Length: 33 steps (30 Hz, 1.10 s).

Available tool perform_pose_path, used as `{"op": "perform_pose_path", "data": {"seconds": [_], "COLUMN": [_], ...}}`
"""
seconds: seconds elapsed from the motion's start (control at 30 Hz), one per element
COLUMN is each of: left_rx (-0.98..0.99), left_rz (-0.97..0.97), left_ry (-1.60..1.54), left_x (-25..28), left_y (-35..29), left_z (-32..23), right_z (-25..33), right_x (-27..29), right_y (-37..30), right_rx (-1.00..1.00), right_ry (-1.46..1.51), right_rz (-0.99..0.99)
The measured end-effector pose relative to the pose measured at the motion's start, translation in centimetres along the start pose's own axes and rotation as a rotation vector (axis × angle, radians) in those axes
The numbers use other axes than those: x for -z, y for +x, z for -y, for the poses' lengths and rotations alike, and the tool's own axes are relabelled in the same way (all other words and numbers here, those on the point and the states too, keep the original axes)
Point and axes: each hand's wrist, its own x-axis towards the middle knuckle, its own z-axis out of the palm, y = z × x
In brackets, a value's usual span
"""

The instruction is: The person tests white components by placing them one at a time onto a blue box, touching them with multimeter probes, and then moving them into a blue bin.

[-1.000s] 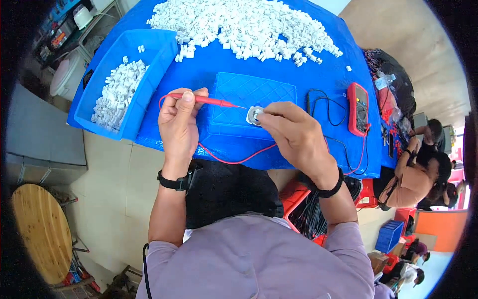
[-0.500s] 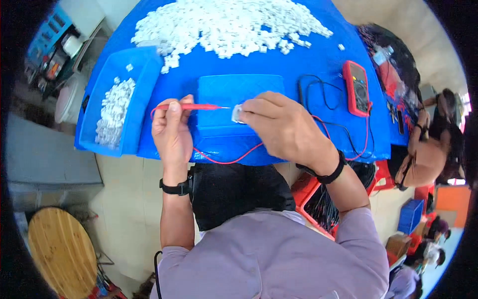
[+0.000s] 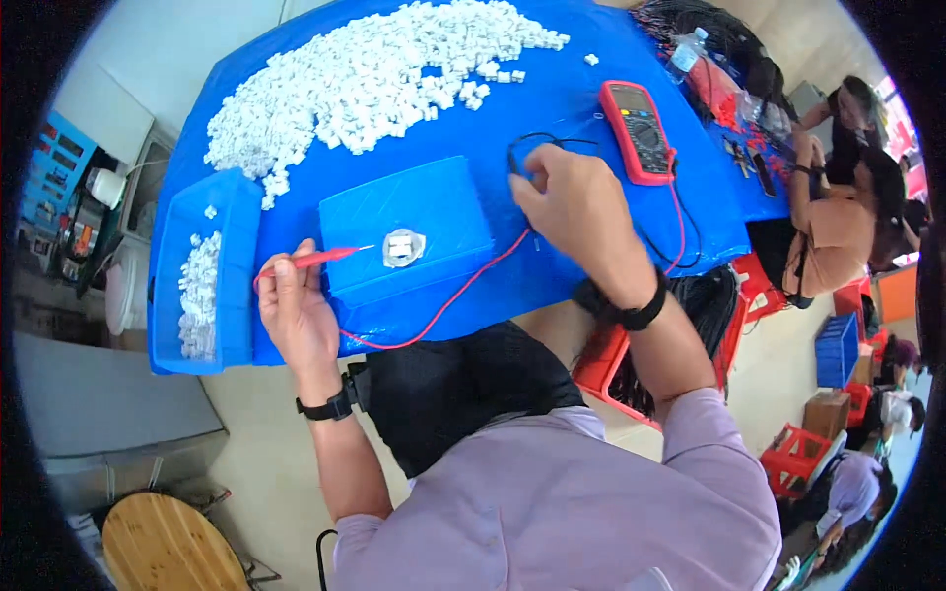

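Red probe levelled at a small white part on a blue box

Head view: left hand (image 3: 296, 315) pinching the red test probe (image 3: 313, 259) between thumb and fingers, long axis running almost flat from left to right, tip stopping just short of the small white component (image 3: 402, 247) sitting on its pale round base atop the upturned blue box (image 3: 414, 212); component lying directly right of that hand, much nearer to it than to the other. Right hand (image 3: 576, 212) resting farther right on the blue table cover (image 3: 552, 94), fingers curled over the black lead (image 3: 537, 146), grip itself hidden, just left of the red multimeter (image 3: 639, 130). Red wire (image 3: 443, 305) trailing across the box front. Heap of white parts (image 3: 374, 74) beyond; more in the blue tray (image 3: 202, 286) at left
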Motion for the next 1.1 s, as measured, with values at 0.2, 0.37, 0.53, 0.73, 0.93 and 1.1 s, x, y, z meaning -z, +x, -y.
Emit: {"op": "perform_pose_path", "data": {"seconds": [0.2, 0.37, 0.53, 0.73, 0.93, 1.1], "left_rx": [-0.006, 0.015, 0.01, 0.017, 0.004, 0.022], "left_rz": [-0.005, 0.034, 0.086, 0.096, 0.109, 0.091], "left_ry": [0.002, 0.002, 0.002, 0.01, 0.028, 0.006], "left_x": [0.2, -0.4, 0.2, -0.7, -0.9, -0.8], "left_y": [0.0, 0.1, 0.3, 0.3, 0.4, 0.4], "left_z": [-0.1, -0.2, 0.0, 0.0, 0.0, 0.0], "right_z": [-1.7, 0.2, 3.5, 4.3, 4.2, 4.5], "right_x": [0.0, 2.0, -1.3, -2.7, -3.5, -3.7], "right_y": [0.2, 0.1, -3.5, -5.3, -6.0, -6.2], "right_rx": [-0.312, -0.685, -0.589, -0.528, -0.486, -0.478], "right_ry": [0.122, 1.018, 1.152, 1.111, 1.061, 1.067], "right_rz": [0.277, 0.187, 0.112, 0.061, 0.068, 0.072]}}
